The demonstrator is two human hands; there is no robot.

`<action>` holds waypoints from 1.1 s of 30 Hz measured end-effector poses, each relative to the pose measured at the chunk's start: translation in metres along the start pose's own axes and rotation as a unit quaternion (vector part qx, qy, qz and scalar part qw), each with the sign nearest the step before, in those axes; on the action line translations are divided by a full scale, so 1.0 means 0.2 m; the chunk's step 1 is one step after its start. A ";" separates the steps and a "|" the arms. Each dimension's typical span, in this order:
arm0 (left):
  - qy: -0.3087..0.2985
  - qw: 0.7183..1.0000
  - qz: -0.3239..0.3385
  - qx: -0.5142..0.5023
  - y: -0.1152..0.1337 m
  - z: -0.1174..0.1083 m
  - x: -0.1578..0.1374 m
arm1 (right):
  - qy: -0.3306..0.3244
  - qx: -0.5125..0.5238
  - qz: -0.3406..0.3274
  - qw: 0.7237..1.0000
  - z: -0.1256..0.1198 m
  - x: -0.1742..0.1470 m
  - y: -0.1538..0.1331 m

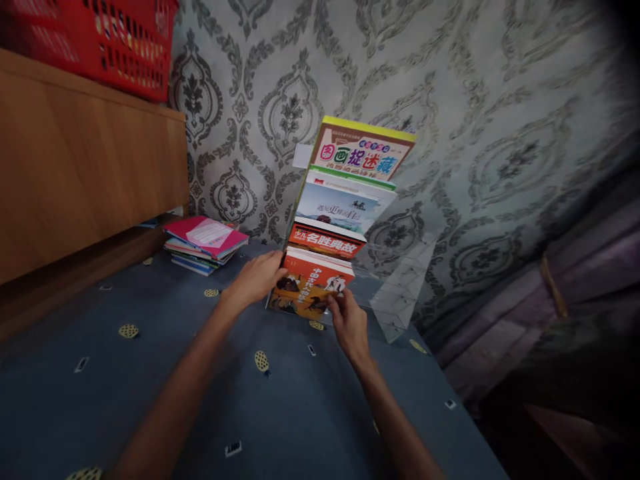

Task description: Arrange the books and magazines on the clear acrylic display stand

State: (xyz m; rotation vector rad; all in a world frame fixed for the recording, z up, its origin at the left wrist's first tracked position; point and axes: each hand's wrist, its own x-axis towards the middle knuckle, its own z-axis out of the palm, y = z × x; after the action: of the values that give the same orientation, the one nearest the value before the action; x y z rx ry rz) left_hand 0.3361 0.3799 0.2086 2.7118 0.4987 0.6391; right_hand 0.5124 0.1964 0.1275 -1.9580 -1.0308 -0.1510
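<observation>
An orange book [306,288] with white Chinese lettering stands upright at the front of a row of books. My left hand [259,275] grips its left edge, thumb at the front and fingers partly hidden behind the side. At its lower right edge my right hand [350,325] is closed with bent fingers. Behind it rise a red-orange book [327,241], a book with a blue-sky cover [340,205] and a taller yellow-topped picture book [357,150]. The row stands in a clear plastic book stand [400,293], whose empty part shows at the right.
A stack of books with a pink one [207,235] on top lies to the left. A wooden cabinet [95,167] carries a red basket [125,47]. Patterned wallpaper [295,110] backs the blue cloth surface [190,407]; a curtain [530,320] hangs at the right.
</observation>
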 end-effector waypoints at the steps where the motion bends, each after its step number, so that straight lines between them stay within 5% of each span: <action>1: 0.001 1.000 -0.004 0.006 0.01 0.00 0.00 | 0.001 0.004 0.001 1.000 0.00 0.00 0.00; 16: -0.007 0.989 -0.083 0.122 0.15 0.00 -0.03 | 0.012 -0.005 -0.007 1.000 0.01 0.00 -0.01; 27: 0.034 0.996 -0.048 0.065 0.06 0.08 -0.01 | -0.040 -0.036 0.027 0.998 -0.05 0.00 -0.05; 33: 0.070 0.996 -0.014 -0.049 0.01 0.10 -0.02 | -0.028 -0.008 0.026 0.999 -0.08 0.01 -0.06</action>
State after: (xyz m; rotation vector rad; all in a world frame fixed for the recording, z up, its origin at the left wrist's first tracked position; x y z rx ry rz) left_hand 0.3435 0.3719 0.1923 2.5766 0.5241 0.8266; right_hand 0.5104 0.1889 0.1451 -2.0110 -1.0164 -0.0758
